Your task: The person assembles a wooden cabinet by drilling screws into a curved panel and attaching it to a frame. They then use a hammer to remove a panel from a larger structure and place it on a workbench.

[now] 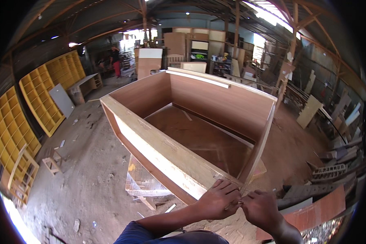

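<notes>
A large open wooden box frame (150, 136), like a cabinet carcass, spreads out in front of me with reddish-brown inner panels. At its near corner, my left hand (220, 200) is closed, its knuckles against the edge of the wide pale board. Right beside it my right hand (261, 208) is also closed, fingertips meeting those of the left. Something small and thin seems to be pinched between them, but the fingers hide most of it. A pale strip of wood (203, 79) lies along the far panel's top edge.
A worn block-like stand (144, 179) supports the frame. Yellow shelf units (42, 91) lean at the left, near a small wooden stool (52, 162). Scrap boards (317, 207) and a plastic crate (329, 171) lie at the right. A person (115, 61) stands far back left.
</notes>
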Available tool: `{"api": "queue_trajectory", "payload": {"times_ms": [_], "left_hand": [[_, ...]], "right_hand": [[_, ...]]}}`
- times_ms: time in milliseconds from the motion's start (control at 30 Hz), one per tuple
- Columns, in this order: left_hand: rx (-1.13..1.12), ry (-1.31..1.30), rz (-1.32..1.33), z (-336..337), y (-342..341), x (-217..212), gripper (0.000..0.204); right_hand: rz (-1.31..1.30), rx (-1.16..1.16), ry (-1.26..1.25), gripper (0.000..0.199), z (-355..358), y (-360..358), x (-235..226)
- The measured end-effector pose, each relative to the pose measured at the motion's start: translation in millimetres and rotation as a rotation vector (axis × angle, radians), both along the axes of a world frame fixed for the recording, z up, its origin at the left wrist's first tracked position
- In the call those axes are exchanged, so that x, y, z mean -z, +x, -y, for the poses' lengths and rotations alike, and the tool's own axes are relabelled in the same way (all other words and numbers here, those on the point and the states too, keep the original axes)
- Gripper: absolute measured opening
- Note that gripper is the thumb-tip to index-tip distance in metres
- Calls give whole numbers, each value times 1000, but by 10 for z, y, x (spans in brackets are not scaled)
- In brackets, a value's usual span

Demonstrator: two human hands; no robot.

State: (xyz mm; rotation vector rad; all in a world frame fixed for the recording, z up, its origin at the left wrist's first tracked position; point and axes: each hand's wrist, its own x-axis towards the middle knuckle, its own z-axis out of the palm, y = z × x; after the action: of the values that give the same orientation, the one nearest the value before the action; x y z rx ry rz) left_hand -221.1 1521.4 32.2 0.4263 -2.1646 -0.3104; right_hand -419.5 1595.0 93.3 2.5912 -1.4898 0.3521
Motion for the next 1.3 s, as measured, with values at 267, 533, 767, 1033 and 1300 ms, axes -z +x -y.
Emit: {"api": "queue_trajectory", "payload": {"times_ms": [267,533,767,1033,1300], "left_hand": [[-318,-38,-88,-462,-162,80,19],[-513,-77,-69,-715,-351,120,25],[-548,-123,-7,-679,-396,117,28],[-492,-89,80,-700,-314,86,35],[-451,-168,197,-623,-375,87,26]], "right_hand": [[-17,-209,-108,14,180,-128,157],[38,-307,-5,17,138,-301,69],[91,-314,-116,17,178,-327,213],[359,-228,-83,27,147,-435,182],[257,-122,-40,15,392,-748,493]]}}
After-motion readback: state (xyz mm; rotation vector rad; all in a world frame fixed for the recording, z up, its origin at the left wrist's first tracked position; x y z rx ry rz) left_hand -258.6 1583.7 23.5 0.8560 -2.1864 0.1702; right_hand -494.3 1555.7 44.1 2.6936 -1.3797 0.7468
